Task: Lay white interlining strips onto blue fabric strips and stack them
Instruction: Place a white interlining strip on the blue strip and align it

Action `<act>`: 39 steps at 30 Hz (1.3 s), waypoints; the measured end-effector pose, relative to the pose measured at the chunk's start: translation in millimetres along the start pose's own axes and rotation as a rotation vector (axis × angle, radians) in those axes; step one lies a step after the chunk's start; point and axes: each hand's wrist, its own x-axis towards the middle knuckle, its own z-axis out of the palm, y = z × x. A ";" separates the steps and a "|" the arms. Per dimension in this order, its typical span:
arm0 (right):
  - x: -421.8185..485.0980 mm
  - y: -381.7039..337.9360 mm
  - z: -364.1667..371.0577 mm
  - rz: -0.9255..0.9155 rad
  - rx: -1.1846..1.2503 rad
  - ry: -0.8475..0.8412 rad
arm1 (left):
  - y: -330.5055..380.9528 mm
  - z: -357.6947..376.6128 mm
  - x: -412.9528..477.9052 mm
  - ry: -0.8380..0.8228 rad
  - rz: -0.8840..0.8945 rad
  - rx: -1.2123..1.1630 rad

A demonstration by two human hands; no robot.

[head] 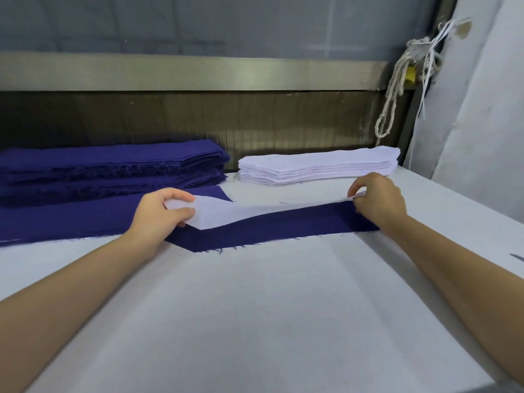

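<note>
Our left grip (163, 214) and right grip (380, 200) each pinch one end of a thin white chevron-shaped interlining strip (224, 212), stretched between them over the dark blue chevron fabric strip (269, 231) lying on the white desk (255, 307).

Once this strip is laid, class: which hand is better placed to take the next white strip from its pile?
Probably the right hand: it pinches the white strip in front of the white pile; the left hand is beside the blue stack.

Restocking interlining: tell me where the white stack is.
Head view: white interlining stack lies far back on the table, right of the blue stacks, beyond the right hand.
</note>
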 end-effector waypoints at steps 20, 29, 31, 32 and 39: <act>-5.4 16.5 -3.4 0.035 0.424 -0.022 | -5.7 -14.0 0.0 -0.003 0.037 -0.028; -1.7 24.9 -8.2 0.034 0.353 -0.154 | -7.5 -28.2 3.0 -0.171 0.021 0.176; -1.2 25.8 -8.6 0.032 0.325 -0.145 | -8.4 -28.3 4.1 -0.190 0.044 0.235; -1.3 25.7 -8.4 0.027 0.320 -0.140 | -8.7 -28.9 4.5 -0.200 0.052 0.249; -2.5 26.3 -3.2 -0.059 0.204 -0.119 | -14.3 -30.1 5.1 -0.241 0.141 0.322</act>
